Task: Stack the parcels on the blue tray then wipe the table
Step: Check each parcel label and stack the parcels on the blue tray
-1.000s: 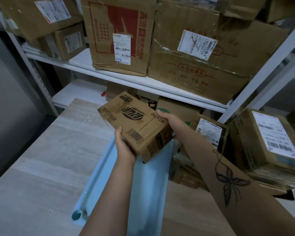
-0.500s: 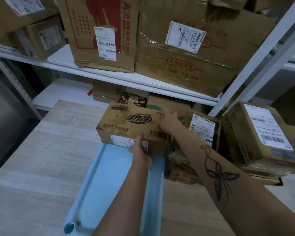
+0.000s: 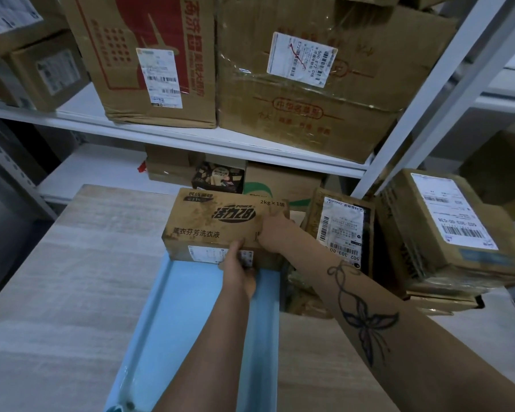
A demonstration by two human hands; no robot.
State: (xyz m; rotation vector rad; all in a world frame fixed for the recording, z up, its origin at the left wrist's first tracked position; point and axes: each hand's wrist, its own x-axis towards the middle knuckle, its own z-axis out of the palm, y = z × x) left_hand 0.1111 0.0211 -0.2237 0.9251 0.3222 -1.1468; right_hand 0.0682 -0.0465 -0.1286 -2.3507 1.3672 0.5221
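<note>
The box (image 3: 217, 224) has come down from a tilted hold above the table and now lies level across the far end of the blue tray (image 3: 191, 322), its printed top facing up and its labelled side toward the person. Its lower edge meets the tray floor, though it is unclear whether the full weight is set down. The left hand (image 3: 239, 270) grips the near side, with the thumb hooked over the top edge and the fingers hidden beneath. The right hand (image 3: 272, 230) lies over the top right corner, its fingers curled round the far edge. The tray runs lengthwise on the pale wooden table (image 3: 57, 278), and most of its floor is bare. Just to the right of the box stands a pile of labelled parcels (image 3: 437, 221), one of them leaning close to the right forearm. Behind, a white shelf (image 3: 191, 138) carries large cartons (image 3: 304, 93).
</note>
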